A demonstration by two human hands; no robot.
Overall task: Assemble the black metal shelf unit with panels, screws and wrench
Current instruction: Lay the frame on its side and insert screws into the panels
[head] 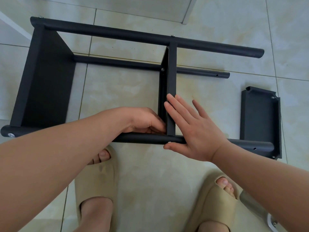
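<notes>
The black metal shelf unit point(103, 33) lies on its side on the tiled floor, with tube legs running left to right. One panel point(48, 84) is fixed at its left end, and a middle panel point(171, 84) stands between the legs. My left hand point(143, 120) reaches in beside the middle panel's near corner, fingers curled against it; what they hold is hidden. My right hand point(189, 129) lies flat with straight fingers against the panel's right face, thumb under a silver screw point(169, 142) on the near tube point(145, 138). A loose panel point(260, 118) lies at the right.
My feet in beige slippers point(96, 180) stand just below the near tube. A silver metal object point(271, 222) shows at the bottom right edge. A white furniture edge point(12, 25) is at the far left, a door threshold point(188, 12) at the top.
</notes>
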